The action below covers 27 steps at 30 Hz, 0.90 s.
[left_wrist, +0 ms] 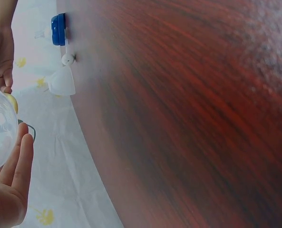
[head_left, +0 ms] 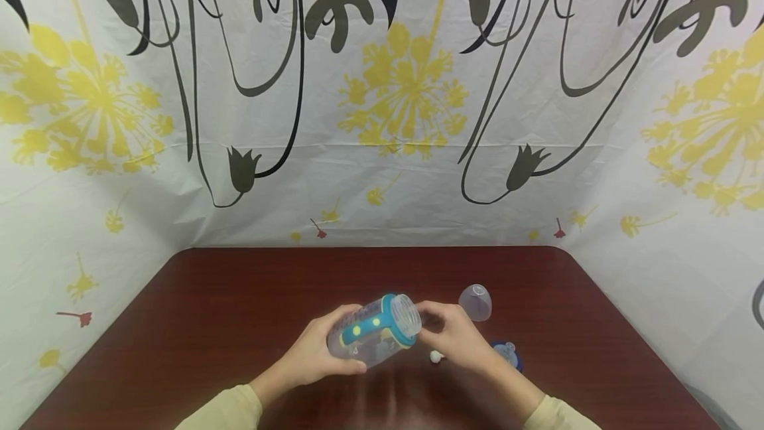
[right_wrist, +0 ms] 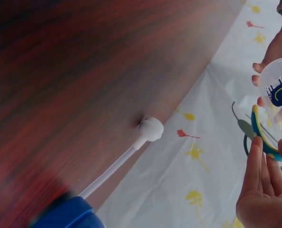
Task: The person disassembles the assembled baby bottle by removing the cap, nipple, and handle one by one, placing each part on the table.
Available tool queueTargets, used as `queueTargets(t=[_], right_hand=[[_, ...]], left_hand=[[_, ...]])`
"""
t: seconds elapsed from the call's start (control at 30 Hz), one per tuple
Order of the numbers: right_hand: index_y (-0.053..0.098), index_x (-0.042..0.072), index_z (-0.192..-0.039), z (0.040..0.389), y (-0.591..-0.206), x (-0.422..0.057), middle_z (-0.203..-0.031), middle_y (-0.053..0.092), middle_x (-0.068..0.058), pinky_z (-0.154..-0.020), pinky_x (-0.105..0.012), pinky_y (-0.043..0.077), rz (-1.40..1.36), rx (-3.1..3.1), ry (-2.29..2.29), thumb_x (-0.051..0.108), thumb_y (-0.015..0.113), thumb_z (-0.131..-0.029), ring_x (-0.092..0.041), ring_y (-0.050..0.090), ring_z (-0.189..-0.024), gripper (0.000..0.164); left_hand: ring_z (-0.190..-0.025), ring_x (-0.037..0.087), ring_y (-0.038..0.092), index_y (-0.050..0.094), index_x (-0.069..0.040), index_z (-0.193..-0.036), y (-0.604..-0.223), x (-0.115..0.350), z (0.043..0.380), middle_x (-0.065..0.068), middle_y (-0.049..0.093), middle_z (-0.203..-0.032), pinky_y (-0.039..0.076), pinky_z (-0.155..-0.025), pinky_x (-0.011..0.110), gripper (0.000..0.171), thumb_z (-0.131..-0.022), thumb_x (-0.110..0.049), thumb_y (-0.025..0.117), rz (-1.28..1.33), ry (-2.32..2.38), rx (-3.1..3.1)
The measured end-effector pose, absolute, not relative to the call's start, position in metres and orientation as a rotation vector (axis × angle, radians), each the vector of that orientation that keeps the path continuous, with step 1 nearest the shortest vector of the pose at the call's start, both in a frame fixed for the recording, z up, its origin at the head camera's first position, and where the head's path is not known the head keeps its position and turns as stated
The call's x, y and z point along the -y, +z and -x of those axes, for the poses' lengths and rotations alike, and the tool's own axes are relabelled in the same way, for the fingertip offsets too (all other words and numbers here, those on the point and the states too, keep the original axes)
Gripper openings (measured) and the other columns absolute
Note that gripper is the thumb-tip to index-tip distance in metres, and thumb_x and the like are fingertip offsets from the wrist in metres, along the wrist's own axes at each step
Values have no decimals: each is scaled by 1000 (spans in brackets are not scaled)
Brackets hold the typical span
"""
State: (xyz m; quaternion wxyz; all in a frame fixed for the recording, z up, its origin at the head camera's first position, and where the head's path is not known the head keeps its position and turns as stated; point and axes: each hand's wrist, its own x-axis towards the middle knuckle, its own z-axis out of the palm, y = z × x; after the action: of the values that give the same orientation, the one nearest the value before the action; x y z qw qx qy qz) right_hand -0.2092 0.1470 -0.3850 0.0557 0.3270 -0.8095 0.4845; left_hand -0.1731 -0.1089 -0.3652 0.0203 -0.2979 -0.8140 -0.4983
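Slightly above the table, my left hand (head_left: 319, 350) grips a clear baby bottle (head_left: 373, 344) round its body, thumb below and fingers above. The bottle is tilted, its uncapped threaded mouth towards the right. A teal and yellow handle (head_left: 390, 317) rings the neck and runs along the side. My right hand (head_left: 456, 337) is at the mouth end, thumb and fingers pinching the handle's ring (right_wrist: 260, 133). In the right wrist view a dark blue cartoon print shows on the bottle. The left wrist view shows mostly the bottle's base (left_wrist: 0, 128) and the left hand (left_wrist: 10, 194).
Behind my right hand a clear dome cap (head_left: 475, 302) stands on the dark red table (head_left: 268, 284). A blue collar with a clear teat (head_left: 507, 354) lies near the right wrist; its straw ends in a white ball (head_left: 436, 356). Patterned cloth (head_left: 382, 204) hangs around the table.
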Motion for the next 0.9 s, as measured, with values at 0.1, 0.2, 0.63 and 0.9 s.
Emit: queueTargets(t=[0.1, 0.2, 0.63, 0.9], right_hand=[[62, 11, -97, 208, -383, -147, -87, 63, 5, -67, -26, 48, -988, 2461, 1474, 10, 65, -79, -10, 61, -77, 18], [62, 7, -97, 202, -374, -146, -87, 64, 1, -66, -26, 48, -1008, 2444, 1470, 7, 64, -80, -11, 61, -76, 17], [61, 3, -97, 191, -354, -150, -84, 63, -2, -64, -29, 49, -1000, 2442, 1481, 5, 63, -80, -14, 61, -75, 17], [61, 3, -99, 190, -350, -153, -85, 63, -2, -65, -28, 49, -992, 2460, 1445, 4, 63, -81, -13, 60, -76, 18]], left_hand=[[-82, 14, 52, 47, -9, -120, -365, 109, 173, 1, 55, -99, 44, -66, 28, 66, -63, -17, 79, 920, -1550, 2531], [-82, 13, 51, 47, -9, -120, -364, 109, 173, 1, 55, -99, 44, -66, 28, 66, -63, -16, 79, 918, -1551, 2531], [-81, 12, 52, 48, -8, -118, -365, 109, 171, 0, 56, -97, 44, -67, 27, 66, -61, -17, 79, 945, -1484, 2502], [-83, 18, 55, 48, -8, -116, -367, 109, 171, 2, 57, -98, 44, -69, 28, 65, -61, -17, 80, 976, -1467, 2457]])
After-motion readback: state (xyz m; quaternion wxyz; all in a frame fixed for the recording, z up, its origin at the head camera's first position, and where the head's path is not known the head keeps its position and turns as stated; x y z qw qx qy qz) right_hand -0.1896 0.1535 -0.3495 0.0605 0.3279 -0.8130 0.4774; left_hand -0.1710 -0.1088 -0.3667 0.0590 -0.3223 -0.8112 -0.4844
